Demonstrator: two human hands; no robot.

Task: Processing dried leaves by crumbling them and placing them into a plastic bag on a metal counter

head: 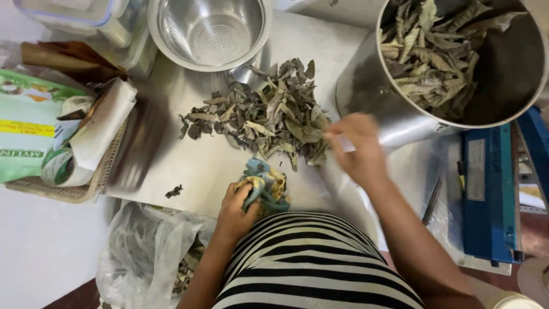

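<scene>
Here the left hand (pixel 240 206) is curled tight around a small blue-and-yellow packet (pixel 267 184), just below the one pile of dried leaves (pixel 269 117) on the desk (pixel 189 166). The right hand (pixel 357 146), blurred, pinches at the pile's right edge. Beyond stand one leaf-filled steel pot (pixel 377 97) and one colander (pixel 210 31).

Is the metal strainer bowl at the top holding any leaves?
No, the strainer bowl is empty; the dried leaves lie heaped on the table and in the big pot.

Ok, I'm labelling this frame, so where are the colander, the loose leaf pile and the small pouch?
Steel colander (pixel 210 31): head view, on its perforated bottom.
Pile of dried leaves (pixel 269 111): head view, on the pile's middle.
Blue-and-yellow pouch (pixel 270 184): head view, on its crumpled top above the left hand (pixel 237 210).
</scene>
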